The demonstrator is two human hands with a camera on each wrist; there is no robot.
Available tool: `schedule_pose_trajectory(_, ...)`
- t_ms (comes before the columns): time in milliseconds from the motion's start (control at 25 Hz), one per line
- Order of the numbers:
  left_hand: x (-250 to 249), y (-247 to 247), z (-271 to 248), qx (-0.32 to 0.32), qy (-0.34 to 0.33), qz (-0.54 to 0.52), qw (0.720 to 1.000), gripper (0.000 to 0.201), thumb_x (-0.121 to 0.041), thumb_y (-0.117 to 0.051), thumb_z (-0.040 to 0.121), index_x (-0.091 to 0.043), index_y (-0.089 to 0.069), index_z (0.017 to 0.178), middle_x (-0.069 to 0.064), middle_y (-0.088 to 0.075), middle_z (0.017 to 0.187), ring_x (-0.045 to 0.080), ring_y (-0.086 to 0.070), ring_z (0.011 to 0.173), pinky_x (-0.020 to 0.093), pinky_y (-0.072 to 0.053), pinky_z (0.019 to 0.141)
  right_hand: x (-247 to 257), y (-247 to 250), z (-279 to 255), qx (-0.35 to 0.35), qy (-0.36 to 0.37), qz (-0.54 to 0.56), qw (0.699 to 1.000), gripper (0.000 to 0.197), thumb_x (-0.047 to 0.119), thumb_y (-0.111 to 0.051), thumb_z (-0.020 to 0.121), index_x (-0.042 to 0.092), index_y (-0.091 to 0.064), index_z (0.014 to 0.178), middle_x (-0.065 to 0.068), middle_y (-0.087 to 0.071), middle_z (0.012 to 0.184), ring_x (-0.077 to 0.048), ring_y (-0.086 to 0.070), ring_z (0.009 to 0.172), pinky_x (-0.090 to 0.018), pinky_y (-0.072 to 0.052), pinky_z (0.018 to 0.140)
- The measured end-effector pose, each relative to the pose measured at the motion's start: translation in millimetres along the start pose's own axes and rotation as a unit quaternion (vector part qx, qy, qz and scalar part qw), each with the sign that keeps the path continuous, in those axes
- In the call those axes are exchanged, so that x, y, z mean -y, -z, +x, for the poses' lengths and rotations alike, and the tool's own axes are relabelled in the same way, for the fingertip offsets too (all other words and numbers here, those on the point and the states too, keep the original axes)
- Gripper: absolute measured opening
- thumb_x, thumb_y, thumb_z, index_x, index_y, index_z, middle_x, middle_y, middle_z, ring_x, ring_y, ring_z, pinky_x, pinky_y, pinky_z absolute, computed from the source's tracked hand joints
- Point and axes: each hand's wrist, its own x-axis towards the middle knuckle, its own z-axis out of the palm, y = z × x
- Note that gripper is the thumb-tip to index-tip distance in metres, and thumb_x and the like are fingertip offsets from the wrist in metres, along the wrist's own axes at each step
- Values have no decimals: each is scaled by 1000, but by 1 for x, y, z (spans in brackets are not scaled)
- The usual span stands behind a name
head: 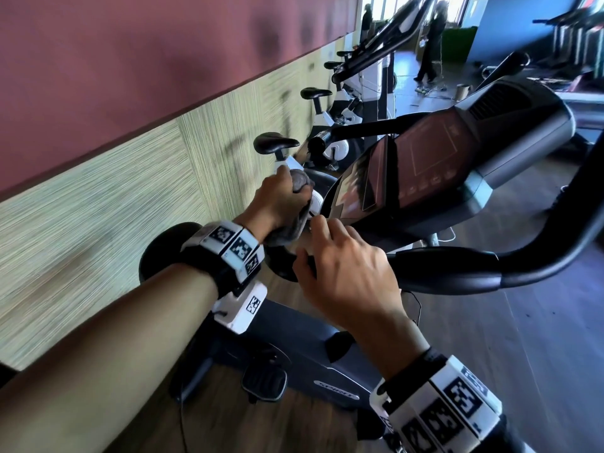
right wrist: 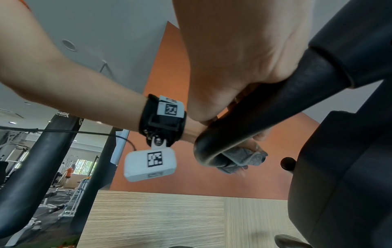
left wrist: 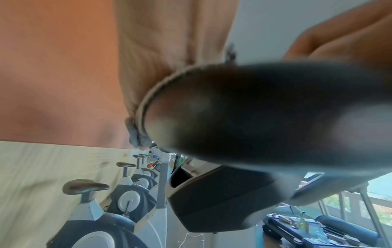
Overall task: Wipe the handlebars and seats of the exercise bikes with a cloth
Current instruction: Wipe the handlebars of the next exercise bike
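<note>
From the head view, the person's left hand (head: 277, 204) is curled round a crumpled grey cloth (head: 295, 210), wrapping it over the end of the black padded handlebar (head: 447, 264) of the nearest exercise bike, just beside its dark console screen (head: 425, 158). The right hand (head: 349, 273) lies on the same bar close behind the left, its fingers bent over the grip, which probably steadies it. A row of black bike seats (head: 276, 143) stands along the striped wall, not yet reached. In the left wrist view, the cloth's stitched edge (left wrist: 146, 100) hugs the rounded bar end (left wrist: 254, 114), blurred, with palm pressed behind it. In the right wrist view, the left hand's fingers (right wrist: 257, 136) clamp the folded cloth (right wrist: 244, 158) under the bar tip, so the fabric encircles it. To do this step well, the person would do best to keep the cloth fully wrapped, twist round the tip, then draw it along the bar in one firm pass, shifting the right hand clear so no stretch is skipped.
</note>
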Motion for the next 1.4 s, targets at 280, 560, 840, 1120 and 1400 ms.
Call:
schedule_pose_trajectory(280, 4, 8, 9, 52, 20, -7, 998, 54, -44, -62, 96, -4, -49, 130, 13, -65, 120, 30, -62, 111, 33, -47, 84, 4, -5, 3, 12, -12, -18, 1000, 24, 37, -45, 92, 16, -54, 99, -2, -65, 89, -25, -65, 77, -28, -24, 50)
schedule_pose_trajectory(560, 8, 11, -12, 60, 15, -30, 998, 47, -44, -58, 97, -8, -47, 125, 8, -65, 113, 26, -64, 103, 33, -46, 78, 1, -8, -1, -15, 7, -44, 999, 23, 34, -45, 93, 16, -56, 102, -1, -65, 87, -25, -64, 79, -29, -25, 51)
schedule_pose_trajectory(840, 35, 13, -99, 43, 52, -178, 982, 36, -39, -55, 103, -5, -66, 99, 7, -69, 82, 18, -66, 76, 30, -51, 72, -3, -2, -17, -61, 61, 32, 996, 25, 30, -49, 96, 16, -61, 114, 0, -63, 100, -27, -62, 89, -39, -50, 78)
schedule_pose_trajectory(1120, 85, 3, -149, -110, 206, -187, 954, 40, -44, -62, 98, -21, -47, 68, -9, -48, 61, 15, -50, 64, 31, -36, 64, -2, -68, -93, 66, 328, 252, 908, 23, 30, -49, 100, 20, -68, 109, 3, -61, 94, -24, -61, 85, -34, -43, 92)
schedule_pose_trajectory(1400, 154, 24, -185, -61, 296, -303, 904, 30, -7, -43, 102, -16, -45, 73, -1, -48, 62, 0, -45, 51, 23, -36, 58, 42, -182, -57, 366, -98, 477, 793, 38, 48, -57, 91, 26, -54, 122, 6, -64, 107, -12, -63, 95, -20, -46, 78)
